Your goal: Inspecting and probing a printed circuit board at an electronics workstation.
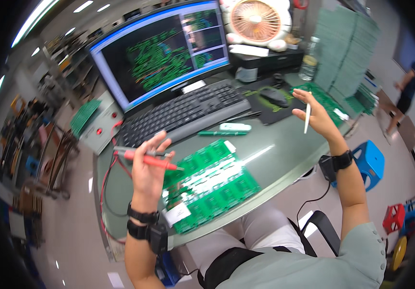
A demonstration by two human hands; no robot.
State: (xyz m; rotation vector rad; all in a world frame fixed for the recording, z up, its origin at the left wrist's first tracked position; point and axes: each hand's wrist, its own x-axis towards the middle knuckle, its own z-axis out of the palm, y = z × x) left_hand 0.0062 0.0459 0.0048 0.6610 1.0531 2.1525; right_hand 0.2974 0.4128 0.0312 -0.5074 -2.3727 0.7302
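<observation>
My left hand (148,176) is closed around a red test probe (157,162), its metal tip pointing right. A dark probe (159,153) lies beside it in the same hand. Below and to the right of that hand, a green circuit board panel (226,195) rests on the desk, with a white label (177,213) at its near left corner. My right hand (320,115) is raised over the right side of the desk, a slim off-white stick (307,119) held between thumb and fingers, its narrow end down.
Behind the board lie a green pen (223,133), a keyboard (183,113) and a mouse (275,98). A monitor (161,53), a fan (256,20) and a bottle (308,62) stand farther back. Red leads (103,192) hang at the desk's left edge. Another person (409,84) is far right.
</observation>
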